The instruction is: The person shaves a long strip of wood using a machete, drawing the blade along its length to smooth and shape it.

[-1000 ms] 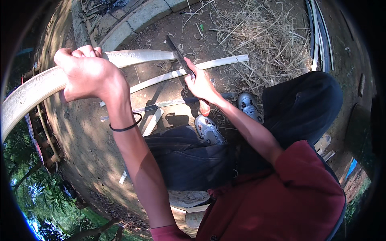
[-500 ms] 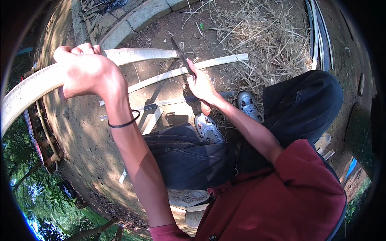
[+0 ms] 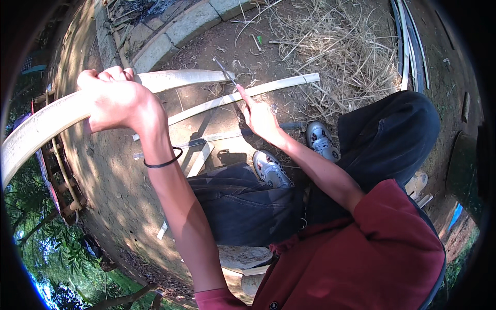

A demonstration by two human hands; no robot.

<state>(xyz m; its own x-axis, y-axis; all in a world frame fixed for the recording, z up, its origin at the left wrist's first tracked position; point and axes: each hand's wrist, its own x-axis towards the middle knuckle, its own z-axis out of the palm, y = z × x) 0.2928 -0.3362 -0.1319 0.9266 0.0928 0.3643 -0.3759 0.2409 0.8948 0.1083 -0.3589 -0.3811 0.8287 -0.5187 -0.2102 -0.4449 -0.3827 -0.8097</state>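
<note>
My left hand (image 3: pixel 119 101) is closed round a long pale strip, probably split bamboo (image 3: pixel 181 79), raised above the ground. One part of the strip runs out past the left edge of the view; its other end points right. My right hand (image 3: pixel 262 121) grips a knife (image 3: pixel 225 70), its thin blade at the strip's right end and its handle mostly hidden in my fingers. Beneath the knife, a second pale strip (image 3: pixel 243 95) lies slantwise on the ground.
A heap of dry shavings (image 3: pixel 343 51) covers the ground at the far right. Long strips (image 3: pixel 408 46) lie beyond it. A stone kerb (image 3: pixel 194 23) curves along the far side. My shoes (image 3: pixel 271 169) rest close below my right hand. More cut pieces (image 3: pixel 200 159) lie by my leg.
My left hand and the strip have shifted slightly right and down. The knife has turned, its blade now showing thin and bright, and my right hand has moved a little right.
</note>
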